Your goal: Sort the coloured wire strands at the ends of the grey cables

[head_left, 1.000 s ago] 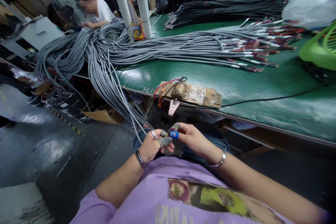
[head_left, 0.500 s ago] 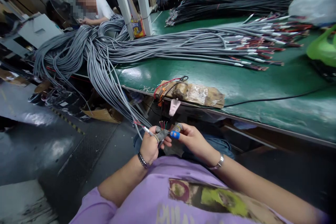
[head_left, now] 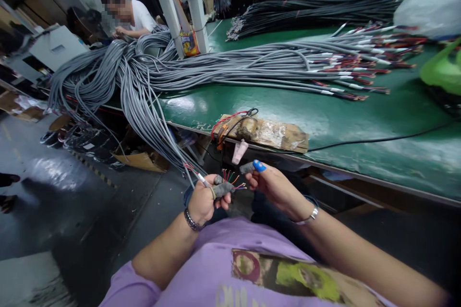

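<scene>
My left hand (head_left: 209, 196) is closed on the stripped end of a grey cable (head_left: 197, 176), its thumb and a fingertip wrapped in grey tape. Thin coloured wires (head_left: 230, 176) fan out beyond those fingers, some red, green and dark, with bare tips. A little to the right, apart from the wires, is my right hand (head_left: 275, 182). Blue tape covers its thumb and grey tape one finger; the tips are pinched together and I see nothing between them. More grey cables (head_left: 151, 115) hang from the table down to my left hand.
Ahead is a green table (head_left: 360, 124) with a bundle of grey cables (head_left: 234, 64) and darker cables (head_left: 306, 14) behind. A taped wooden board (head_left: 281, 134) with a pink piece (head_left: 239, 152) sits at its edge. A person (head_left: 140, 17) works across at the far left.
My right hand has drawn away from the wires to the right and slightly up. The wires in my left hand now show spread out, some pointing right.
</scene>
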The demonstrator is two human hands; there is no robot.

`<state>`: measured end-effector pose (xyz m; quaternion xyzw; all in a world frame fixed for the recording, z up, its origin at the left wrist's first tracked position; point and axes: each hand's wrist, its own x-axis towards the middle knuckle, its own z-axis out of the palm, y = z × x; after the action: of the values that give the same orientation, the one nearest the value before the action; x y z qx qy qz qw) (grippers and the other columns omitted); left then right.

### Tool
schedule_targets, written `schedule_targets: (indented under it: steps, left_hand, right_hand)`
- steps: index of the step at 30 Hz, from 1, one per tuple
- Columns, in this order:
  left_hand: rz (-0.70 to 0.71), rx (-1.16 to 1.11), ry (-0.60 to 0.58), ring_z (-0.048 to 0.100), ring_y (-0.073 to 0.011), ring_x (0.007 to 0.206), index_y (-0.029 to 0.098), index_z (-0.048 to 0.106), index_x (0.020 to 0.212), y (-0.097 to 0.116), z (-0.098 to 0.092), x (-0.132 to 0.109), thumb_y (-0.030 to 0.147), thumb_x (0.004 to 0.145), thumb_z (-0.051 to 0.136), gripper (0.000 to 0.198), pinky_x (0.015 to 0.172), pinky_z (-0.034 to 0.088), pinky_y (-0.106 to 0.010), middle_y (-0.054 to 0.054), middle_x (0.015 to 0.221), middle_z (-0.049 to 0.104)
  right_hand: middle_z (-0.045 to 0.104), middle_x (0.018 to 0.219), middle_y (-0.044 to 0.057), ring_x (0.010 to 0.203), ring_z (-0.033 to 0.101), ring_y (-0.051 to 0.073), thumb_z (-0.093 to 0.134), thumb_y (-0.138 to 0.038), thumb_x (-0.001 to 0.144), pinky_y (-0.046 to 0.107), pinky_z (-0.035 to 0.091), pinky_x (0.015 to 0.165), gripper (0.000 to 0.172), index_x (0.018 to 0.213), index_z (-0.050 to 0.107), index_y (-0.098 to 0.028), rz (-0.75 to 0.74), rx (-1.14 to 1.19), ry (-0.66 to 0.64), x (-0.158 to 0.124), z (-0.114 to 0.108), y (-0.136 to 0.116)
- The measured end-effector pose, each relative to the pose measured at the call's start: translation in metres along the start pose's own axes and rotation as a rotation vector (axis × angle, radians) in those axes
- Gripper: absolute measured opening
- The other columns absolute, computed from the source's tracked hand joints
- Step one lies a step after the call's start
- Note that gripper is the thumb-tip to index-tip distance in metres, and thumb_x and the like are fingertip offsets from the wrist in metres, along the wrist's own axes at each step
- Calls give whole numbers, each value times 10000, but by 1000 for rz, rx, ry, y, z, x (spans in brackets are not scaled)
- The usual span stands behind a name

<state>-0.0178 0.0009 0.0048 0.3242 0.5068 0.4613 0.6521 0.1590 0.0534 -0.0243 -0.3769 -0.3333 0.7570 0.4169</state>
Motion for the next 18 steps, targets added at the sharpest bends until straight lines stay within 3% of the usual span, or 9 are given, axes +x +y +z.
schedule_targets:
  steps: [7, 13, 18]
  left_hand:
    - [-92, -73, -171, 476, -81, 285, 129, 563, 624, 15, 9, 6, 384, 564, 811, 361, 276, 247, -152, -14, 442, 604]
    - [-109, -138, -194, 462, -80, 278, 133, 557, 623, 18, 14, 14, 360, 549, 821, 356, 268, 256, -149, -6, 422, 586]
    - [-128, -143, -214, 455, -77, 286, 127, 575, 643, 15, 15, 22, 339, 571, 813, 327, 270, 256, -154, -5, 434, 583]
  right_hand:
    - [653, 781, 43, 609, 559, 114, 662, -616, 718, 244, 472, 577, 460, 808, 672, -164, 77, 146, -175, 26, 19, -19]
    - [621, 634, 17, 560, 528, 107, 705, -570, 708, 227, 436, 529, 418, 746, 672, -156, -35, 154, -166, 26, 31, -25]
    - [660, 683, 31, 558, 549, 111, 715, -574, 696, 233, 454, 517, 424, 787, 698, -160, 13, 251, -166, 30, 31, -22]
